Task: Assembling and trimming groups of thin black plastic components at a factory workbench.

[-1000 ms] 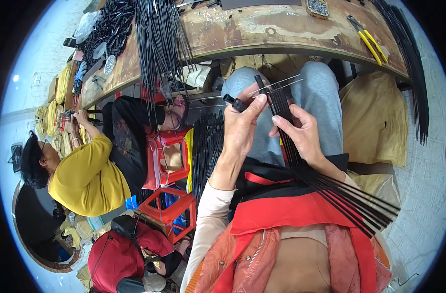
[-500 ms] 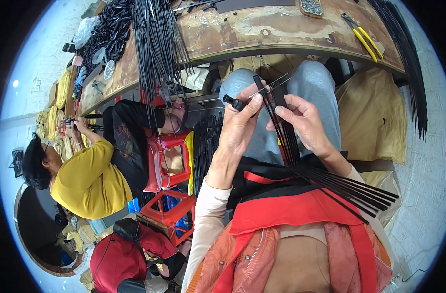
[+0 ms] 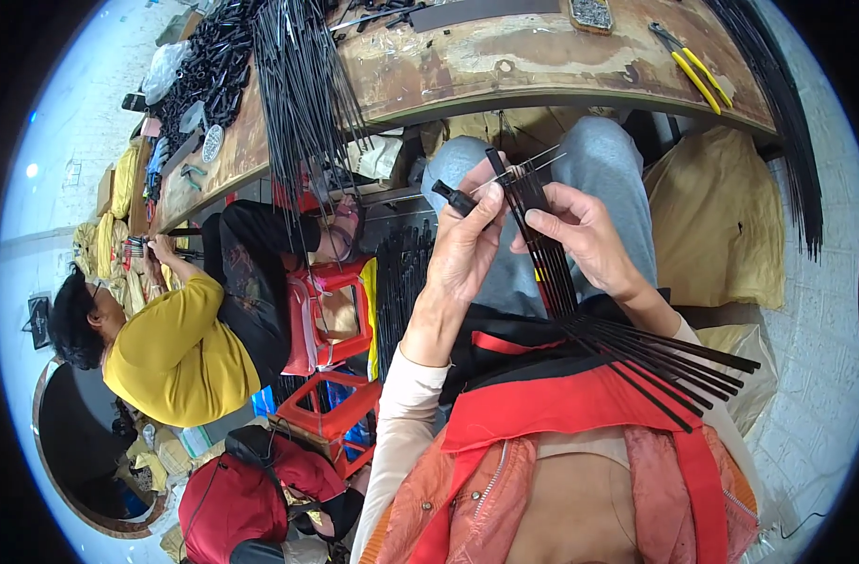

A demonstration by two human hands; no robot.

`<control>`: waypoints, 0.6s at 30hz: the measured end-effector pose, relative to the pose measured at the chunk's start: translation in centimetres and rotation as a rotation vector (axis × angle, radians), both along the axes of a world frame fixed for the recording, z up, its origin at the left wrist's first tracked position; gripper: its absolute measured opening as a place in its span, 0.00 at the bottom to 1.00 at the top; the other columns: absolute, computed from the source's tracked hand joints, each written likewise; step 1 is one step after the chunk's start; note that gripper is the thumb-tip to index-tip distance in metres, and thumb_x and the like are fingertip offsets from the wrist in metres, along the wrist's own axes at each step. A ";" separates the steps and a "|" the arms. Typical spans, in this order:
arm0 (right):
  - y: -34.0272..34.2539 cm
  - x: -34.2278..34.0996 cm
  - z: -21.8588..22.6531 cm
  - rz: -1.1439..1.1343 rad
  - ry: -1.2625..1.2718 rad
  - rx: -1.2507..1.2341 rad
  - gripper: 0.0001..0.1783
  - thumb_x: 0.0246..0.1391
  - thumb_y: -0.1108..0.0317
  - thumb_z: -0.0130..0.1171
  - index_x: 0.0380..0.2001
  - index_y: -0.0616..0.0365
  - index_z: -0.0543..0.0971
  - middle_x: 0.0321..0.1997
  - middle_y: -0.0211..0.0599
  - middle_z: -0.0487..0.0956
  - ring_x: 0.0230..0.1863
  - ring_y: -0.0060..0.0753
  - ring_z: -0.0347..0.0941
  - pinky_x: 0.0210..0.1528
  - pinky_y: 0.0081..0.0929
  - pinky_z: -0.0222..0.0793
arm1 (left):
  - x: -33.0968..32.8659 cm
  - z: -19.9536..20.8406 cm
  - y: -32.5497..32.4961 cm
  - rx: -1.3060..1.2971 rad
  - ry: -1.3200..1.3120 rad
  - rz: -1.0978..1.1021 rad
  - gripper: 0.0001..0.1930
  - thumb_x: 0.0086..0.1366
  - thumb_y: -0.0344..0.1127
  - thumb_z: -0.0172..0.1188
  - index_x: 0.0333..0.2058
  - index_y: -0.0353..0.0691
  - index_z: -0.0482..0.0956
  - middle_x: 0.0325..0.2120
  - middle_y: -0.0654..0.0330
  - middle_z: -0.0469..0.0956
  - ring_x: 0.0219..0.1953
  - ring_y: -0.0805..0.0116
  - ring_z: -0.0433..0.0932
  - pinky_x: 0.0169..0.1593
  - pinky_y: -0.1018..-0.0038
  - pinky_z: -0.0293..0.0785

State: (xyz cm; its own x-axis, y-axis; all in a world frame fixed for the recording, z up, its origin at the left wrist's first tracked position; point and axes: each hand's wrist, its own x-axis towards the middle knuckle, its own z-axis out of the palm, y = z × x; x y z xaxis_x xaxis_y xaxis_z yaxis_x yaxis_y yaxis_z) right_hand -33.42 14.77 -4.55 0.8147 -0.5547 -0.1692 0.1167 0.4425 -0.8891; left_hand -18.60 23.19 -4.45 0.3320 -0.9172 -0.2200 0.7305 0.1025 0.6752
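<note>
My right hand [image 3: 585,237] grips a bundle of thin black rods [image 3: 627,343] that fans out across my lap toward the lower right. My left hand [image 3: 464,246] pinches a small black cap piece [image 3: 453,197] at the bundle's upper end, where thin silver wires [image 3: 531,163] stick out. Both hands are raised over my knees in grey trousers [image 3: 603,160], just below the bench edge.
A worn wooden bench [image 3: 505,56] runs across the top, carrying hanging black rods [image 3: 303,113], a pile of black parts [image 3: 209,66] and yellow-handled pliers [image 3: 690,68]. A person in a yellow top [image 3: 166,348] works at left beside red plastic stools [image 3: 326,310]. Yellow sacks [image 3: 721,216] lie at right.
My hands and the rod bundle have shifted slightly; my left hand has moved the black cap closer to the bundle's top end. The person at left keeps working.
</note>
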 end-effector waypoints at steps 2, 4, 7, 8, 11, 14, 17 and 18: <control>0.1 0.0 0.1 -0.010 0.010 -0.027 0.12 0.60 0.66 0.57 0.42 0.64 0.75 0.37 0.35 0.79 0.35 0.26 0.78 0.41 0.24 0.73 | 0.0 -0.8 0.0 0.051 -0.004 -0.015 0.17 0.66 0.35 0.59 0.53 0.37 0.73 0.42 0.63 0.78 0.43 0.76 0.75 0.48 0.77 0.72; 0.0 0.0 -0.2 -0.016 -0.004 -0.004 0.12 0.60 0.66 0.58 0.41 0.64 0.75 0.37 0.34 0.79 0.35 0.26 0.78 0.41 0.24 0.73 | 0.3 -1.1 0.3 0.032 0.040 -0.081 0.17 0.67 0.36 0.58 0.52 0.37 0.74 0.41 0.63 0.78 0.42 0.76 0.74 0.46 0.77 0.72; -0.2 0.0 -0.2 0.018 -0.009 -0.029 0.12 0.60 0.67 0.57 0.43 0.64 0.75 0.38 0.35 0.79 0.35 0.26 0.78 0.41 0.25 0.74 | 0.5 -1.1 0.4 0.026 0.064 -0.149 0.17 0.68 0.40 0.57 0.51 0.38 0.75 0.40 0.65 0.78 0.40 0.77 0.73 0.43 0.78 0.72; -0.2 0.0 -0.2 0.017 -0.008 -0.028 0.12 0.60 0.67 0.57 0.43 0.64 0.75 0.38 0.35 0.79 0.35 0.26 0.78 0.41 0.25 0.74 | 0.5 -1.0 0.3 0.038 0.044 -0.152 0.17 0.68 0.41 0.57 0.50 0.38 0.75 0.39 0.65 0.78 0.39 0.78 0.72 0.41 0.79 0.71; -0.6 0.2 -0.8 0.069 -0.084 0.167 0.13 0.61 0.68 0.56 0.45 0.63 0.74 0.39 0.35 0.79 0.36 0.26 0.78 0.42 0.28 0.77 | 0.3 -0.2 0.2 0.056 -0.011 -0.157 0.17 0.69 0.43 0.56 0.49 0.38 0.75 0.39 0.66 0.78 0.37 0.79 0.71 0.39 0.79 0.71; -1.0 0.3 -1.2 0.139 -0.109 0.233 0.14 0.61 0.68 0.56 0.48 0.63 0.73 0.39 0.35 0.79 0.36 0.26 0.77 0.43 0.31 0.78 | 0.3 -0.1 0.5 0.043 -0.051 -0.181 0.18 0.69 0.44 0.55 0.50 0.38 0.75 0.40 0.65 0.78 0.36 0.79 0.71 0.38 0.78 0.70; -0.6 0.1 -0.9 0.153 -0.077 0.138 0.15 0.62 0.68 0.55 0.50 0.63 0.72 0.39 0.34 0.78 0.37 0.25 0.76 0.45 0.32 0.78 | -0.3 0.0 0.9 0.015 -0.031 -0.183 0.19 0.69 0.45 0.55 0.52 0.38 0.73 0.41 0.64 0.78 0.36 0.79 0.70 0.36 0.77 0.70; -0.3 0.2 -0.8 0.136 -0.102 0.133 0.16 0.63 0.68 0.53 0.51 0.63 0.71 0.40 0.34 0.77 0.38 0.25 0.75 0.46 0.33 0.78 | -0.6 0.1 0.9 0.008 -0.006 -0.165 0.21 0.69 0.45 0.55 0.54 0.38 0.72 0.42 0.64 0.77 0.35 0.79 0.70 0.36 0.76 0.70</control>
State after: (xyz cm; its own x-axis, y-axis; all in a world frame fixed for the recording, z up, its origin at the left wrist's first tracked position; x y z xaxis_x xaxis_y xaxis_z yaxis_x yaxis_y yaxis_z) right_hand -33.25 14.51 -5.38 0.8970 -0.4171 -0.1467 0.1341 0.5727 -0.8087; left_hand -19.18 24.05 -4.34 0.1787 -0.9577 -0.2257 0.7328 -0.0235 0.6801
